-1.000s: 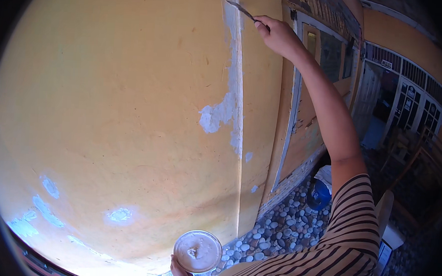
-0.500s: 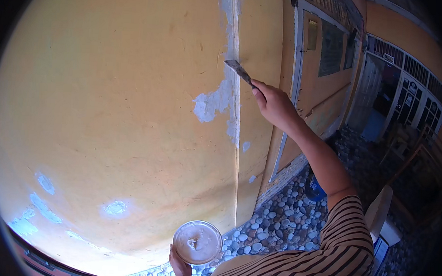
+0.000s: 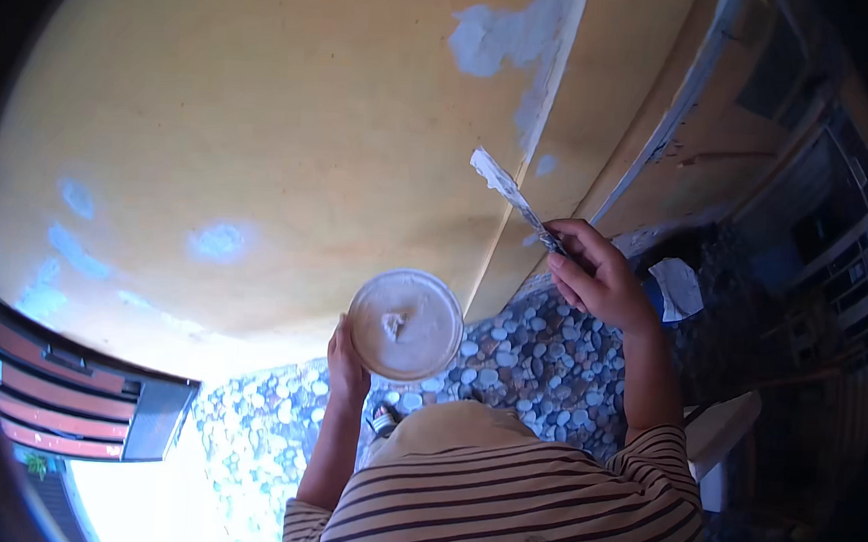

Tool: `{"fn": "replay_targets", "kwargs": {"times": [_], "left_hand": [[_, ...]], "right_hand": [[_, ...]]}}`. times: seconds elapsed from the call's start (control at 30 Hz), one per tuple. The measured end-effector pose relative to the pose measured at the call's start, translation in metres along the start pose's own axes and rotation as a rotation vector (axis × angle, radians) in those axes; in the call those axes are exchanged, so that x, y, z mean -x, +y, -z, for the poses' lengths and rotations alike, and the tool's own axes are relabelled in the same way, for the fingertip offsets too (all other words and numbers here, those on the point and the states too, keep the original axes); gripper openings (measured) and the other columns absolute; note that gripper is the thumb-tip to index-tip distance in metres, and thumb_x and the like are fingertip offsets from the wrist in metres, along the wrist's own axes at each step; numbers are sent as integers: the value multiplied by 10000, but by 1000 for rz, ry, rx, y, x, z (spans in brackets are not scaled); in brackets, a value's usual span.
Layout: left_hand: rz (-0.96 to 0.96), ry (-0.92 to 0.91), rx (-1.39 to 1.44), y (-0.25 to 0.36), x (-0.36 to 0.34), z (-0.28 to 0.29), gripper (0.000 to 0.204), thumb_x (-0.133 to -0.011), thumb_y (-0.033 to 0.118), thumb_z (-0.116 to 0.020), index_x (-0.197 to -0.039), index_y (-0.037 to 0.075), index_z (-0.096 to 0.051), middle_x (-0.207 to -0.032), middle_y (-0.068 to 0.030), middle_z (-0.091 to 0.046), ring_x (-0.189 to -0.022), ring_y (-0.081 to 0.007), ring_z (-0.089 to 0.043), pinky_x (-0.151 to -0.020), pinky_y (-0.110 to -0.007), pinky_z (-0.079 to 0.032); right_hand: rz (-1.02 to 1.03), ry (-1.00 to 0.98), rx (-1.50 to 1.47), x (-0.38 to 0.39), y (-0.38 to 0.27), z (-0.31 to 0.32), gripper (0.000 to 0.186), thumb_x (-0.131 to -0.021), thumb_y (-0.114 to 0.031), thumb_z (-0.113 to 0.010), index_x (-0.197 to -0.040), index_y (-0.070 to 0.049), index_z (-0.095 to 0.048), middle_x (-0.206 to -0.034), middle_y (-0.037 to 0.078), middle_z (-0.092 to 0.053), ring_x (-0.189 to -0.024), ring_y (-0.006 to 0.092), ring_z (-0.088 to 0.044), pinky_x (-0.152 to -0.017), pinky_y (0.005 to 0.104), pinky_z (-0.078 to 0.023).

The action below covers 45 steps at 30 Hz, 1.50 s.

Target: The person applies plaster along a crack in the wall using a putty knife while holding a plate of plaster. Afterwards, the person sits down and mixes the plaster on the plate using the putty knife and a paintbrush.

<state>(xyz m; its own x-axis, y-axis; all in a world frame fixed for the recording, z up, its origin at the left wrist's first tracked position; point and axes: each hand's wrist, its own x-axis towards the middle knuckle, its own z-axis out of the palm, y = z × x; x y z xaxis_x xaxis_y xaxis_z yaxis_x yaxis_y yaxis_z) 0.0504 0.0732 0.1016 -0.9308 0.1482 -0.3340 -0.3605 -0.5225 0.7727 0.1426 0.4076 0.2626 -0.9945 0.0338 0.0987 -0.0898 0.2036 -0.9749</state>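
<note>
My left hand [image 3: 349,361] grips a round tub [image 3: 405,375] by its left side, low in front of me. Whitish paste [image 3: 422,315] fills it, with a small lump near the middle. Off to the right, my right hand [image 3: 596,277] is closed round the handle of a putty knife [image 3: 510,192]. Its blade points up and to the left, smeared with white paste, apart from both tub and wall. Behind them stands the yellow wall [image 3: 314,118], with a large pale grey filler patch [image 3: 505,39] beside a vertical strip [image 3: 551,91].
Smaller pale patches [image 3: 219,242] mark the lower left of the wall. Pebble-patterned floor [image 3: 546,375] lies below. At right are a dark blue bucket with a white piece [image 3: 678,289] at it and a pale chair-like object [image 3: 720,433]. A reddish slatted structure [image 3: 65,389] stands lower left.
My right hand has brought the putty knife down and away from the filler patch on the wall. The view has tilted downward, and the tub sits higher in it.
</note>
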Motion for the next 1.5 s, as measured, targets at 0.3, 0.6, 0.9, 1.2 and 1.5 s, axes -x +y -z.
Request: {"fn": "replay_targets", "kwargs": {"times": [0.3,0.6,0.9,1.2,1.5], "left_hand": [[10,-29,-158,-17,-10,-31,450,-1066,349,-407,-1170,-42,-603,-1105,-110,-662,-977,-149,-625,-871,-280,-506],[-30,-87,-356,-27,-10,-43,468,-1075,355,-383,-1183,-49,-594,-1118,-104,-652,-1007,-131,-587,-920,-280,-461],[-81,-113,-439,-31,-16,-47,490,-1072,389,-401,-1209,-44,-586,-1126,-101,-652,-1011,-132,-586,-903,-284,-471],[-21,-42,-293,-36,-16,-49,476,-1076,376,-396,-1189,-42,-593,-1104,-82,-653,-979,-119,-583,-883,-279,-474],[-6,-84,-220,-30,-15,-41,445,-1067,348,-418,-1211,-44,-574,-1148,-121,-643,-1027,-154,-616,-912,-294,-500]], "right_hand": [[-261,-138,96,40,66,-19,355,-995,-114,-579,-1340,-34,-567,-722,18,-606,-520,35,-484,-469,202,-403],[-394,-136,29,42,90,-21,345,-990,-150,-593,-1306,-14,-593,-701,17,-638,-603,51,-575,-542,225,-432],[-243,-90,316,35,89,-28,342,-981,-177,-604,-1284,-21,-620,-677,65,-647,-580,75,-573,-563,259,-461],[-80,-16,396,38,76,-37,338,-959,-164,-619,-1256,-3,-632,-941,215,-718,-763,249,-705,-716,322,-528],[-214,21,259,44,73,-32,335,-967,-127,-617,-1281,-13,-630,-739,28,-628,-650,53,-546,-613,233,-469]]}}
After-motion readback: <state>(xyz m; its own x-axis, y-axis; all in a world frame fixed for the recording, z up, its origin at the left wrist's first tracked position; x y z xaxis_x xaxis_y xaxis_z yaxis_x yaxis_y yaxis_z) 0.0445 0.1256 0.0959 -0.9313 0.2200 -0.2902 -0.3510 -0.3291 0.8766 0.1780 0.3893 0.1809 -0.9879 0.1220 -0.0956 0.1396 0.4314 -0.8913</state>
